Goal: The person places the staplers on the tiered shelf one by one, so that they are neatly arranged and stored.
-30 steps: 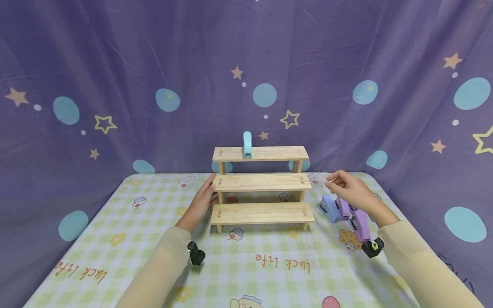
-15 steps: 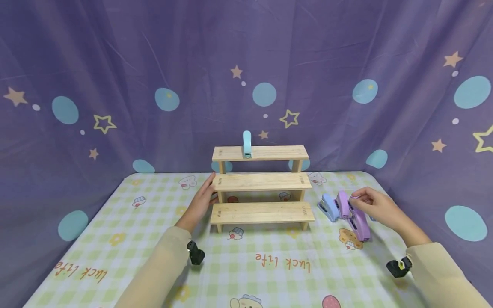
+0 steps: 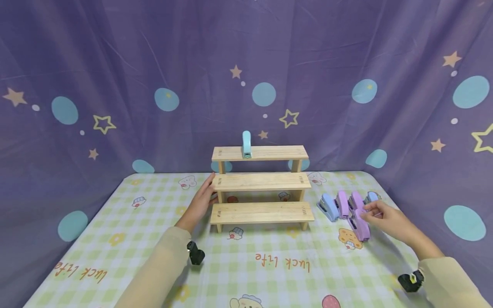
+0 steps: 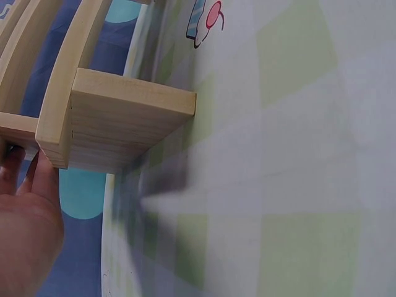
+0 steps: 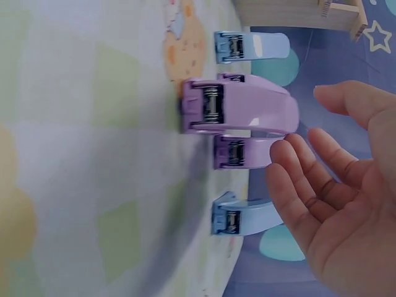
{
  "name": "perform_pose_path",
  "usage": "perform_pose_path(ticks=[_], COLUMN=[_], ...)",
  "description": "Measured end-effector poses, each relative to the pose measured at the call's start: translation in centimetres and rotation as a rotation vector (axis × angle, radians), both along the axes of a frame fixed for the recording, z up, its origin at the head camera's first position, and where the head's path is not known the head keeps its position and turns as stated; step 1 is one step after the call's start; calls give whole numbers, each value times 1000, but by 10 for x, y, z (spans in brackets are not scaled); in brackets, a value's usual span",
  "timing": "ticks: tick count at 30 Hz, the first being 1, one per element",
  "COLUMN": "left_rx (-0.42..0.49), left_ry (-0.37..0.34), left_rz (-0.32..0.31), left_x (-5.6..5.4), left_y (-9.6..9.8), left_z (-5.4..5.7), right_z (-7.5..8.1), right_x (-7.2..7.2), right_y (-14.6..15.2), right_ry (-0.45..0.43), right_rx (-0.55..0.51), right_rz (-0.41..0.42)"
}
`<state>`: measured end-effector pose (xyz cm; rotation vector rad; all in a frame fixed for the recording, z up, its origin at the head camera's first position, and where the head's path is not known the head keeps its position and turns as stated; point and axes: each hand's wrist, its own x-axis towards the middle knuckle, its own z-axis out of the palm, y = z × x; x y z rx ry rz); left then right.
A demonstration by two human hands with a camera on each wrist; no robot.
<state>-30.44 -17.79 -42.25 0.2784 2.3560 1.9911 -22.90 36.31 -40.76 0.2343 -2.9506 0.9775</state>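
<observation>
Near right grip [image 3: 388, 220]: glossy, rounded purple stapler [image 3: 360, 227].

Fingertips of the left hand [image 3: 199, 203] are hidden at the end of the wooden shelf [image 3: 262, 182], so I can't see whether they curl round it. The right hand [image 3: 393, 220] covers part of the front purple stapler [image 3: 361, 226]; whether they touch, I can't tell. Its fingers partly hide the far-right blue stapler [image 3: 371, 196]. From the right wrist, that front stapler blocks most of the left purple stapler [image 5: 233, 77]. The left wrist view crops the shelf's top.
</observation>
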Motion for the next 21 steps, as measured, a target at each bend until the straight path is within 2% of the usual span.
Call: perform_pose_path(ticks=[9,14,16,20,21], left_rx=[4,14,18,12,6], left_ry=[7,-16,-29,-49,-40], left_rz=[-2,-11,-18,-31,-31], left_x=[0,0,2,13,13], left_y=[0,0,1,3,3], left_z=[-1,1,4,21,20], right_z=[-20,-27,-29,-31,-31], right_x=[4,4,5,6,7], right_y=[3,5,6,8,8], right_ry=[-86,-179,-202,-237,-243], right_rx=[-63,-167,-190,-184,-178], right_rz=[-1,-3,-10,1,4])
